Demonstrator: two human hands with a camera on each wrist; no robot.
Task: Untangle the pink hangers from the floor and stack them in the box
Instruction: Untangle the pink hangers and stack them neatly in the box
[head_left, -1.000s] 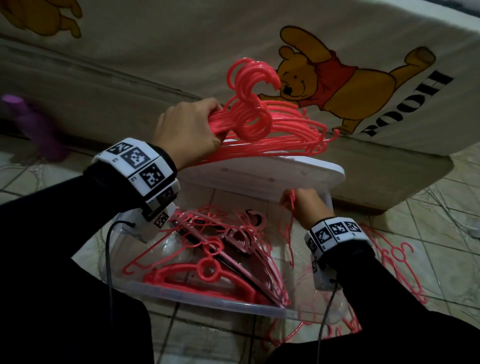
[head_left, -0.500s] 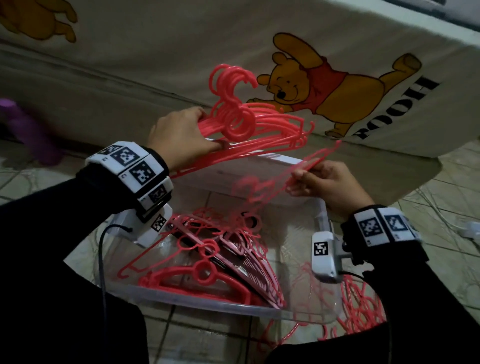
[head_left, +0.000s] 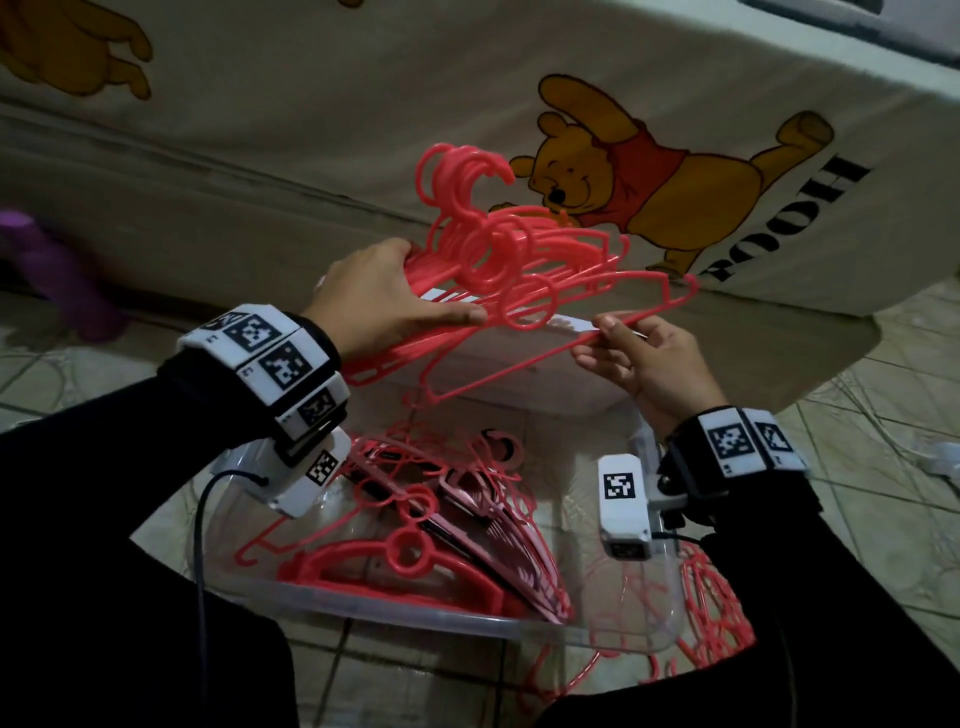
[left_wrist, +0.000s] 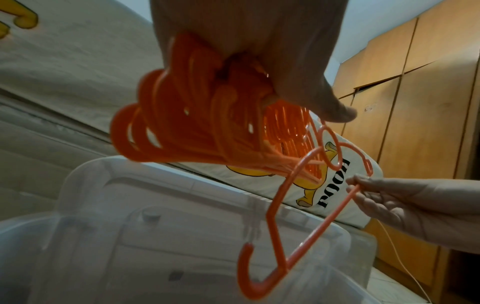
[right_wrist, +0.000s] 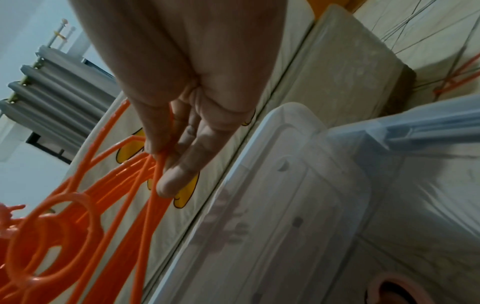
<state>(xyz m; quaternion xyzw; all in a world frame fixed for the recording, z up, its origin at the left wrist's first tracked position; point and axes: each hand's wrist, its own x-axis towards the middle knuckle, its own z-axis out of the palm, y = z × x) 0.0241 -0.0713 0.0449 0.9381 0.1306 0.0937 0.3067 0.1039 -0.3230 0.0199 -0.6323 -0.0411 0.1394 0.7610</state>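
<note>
My left hand (head_left: 384, 296) clamps the bundle of thin pink plastic hangers (head_left: 498, 249); right hand (head_left: 644, 358) pinches one loose pink hanger (head_left: 519, 358). Align its hook with the bundle before seating.

Left hand (head_left: 384, 299) is holding a hanger bundle (head_left: 498, 249) above the box (head_left: 363, 618); right hand (head_left: 649, 358), to its right, is pinching a single hanger (head_left: 519, 364) beneath the bundle. More hangers (head_left: 415, 525) are lying in the box, the lid (head_left: 519, 374) leaning behind it, a bed (head_left: 311, 104) standing behind all.
</note>
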